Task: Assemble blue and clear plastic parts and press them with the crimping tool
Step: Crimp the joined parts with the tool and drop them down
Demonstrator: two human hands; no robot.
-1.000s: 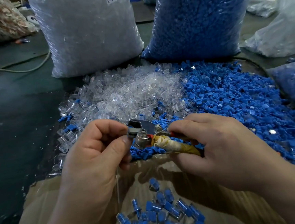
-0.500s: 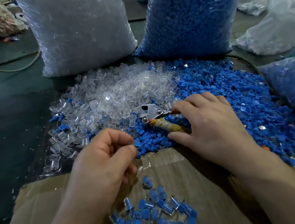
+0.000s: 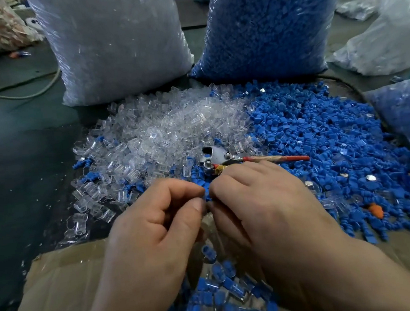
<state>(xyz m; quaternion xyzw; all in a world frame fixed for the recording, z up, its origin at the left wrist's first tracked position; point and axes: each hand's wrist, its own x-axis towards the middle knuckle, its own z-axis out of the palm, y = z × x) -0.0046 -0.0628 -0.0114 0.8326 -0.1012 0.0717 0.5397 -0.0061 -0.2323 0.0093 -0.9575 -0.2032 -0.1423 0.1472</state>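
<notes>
Pinching one small blue part (image 3: 207,195) between them, left hand (image 3: 155,224) and right hand (image 3: 260,207) meet fingertip to fingertip above the cardboard box (image 3: 61,279). Assembly step. Any clear half is hidden, so I cannot tell. The crimping tool (image 3: 220,159) lies loose on the piles just beyond the knuckles. Next, likely: seat the halves, then regrip the tool. Half a second ago the right hand held it, now released.

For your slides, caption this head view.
Left hand and right hand pinch a blue part; crimping tool lies on loose parts behind.
</notes>
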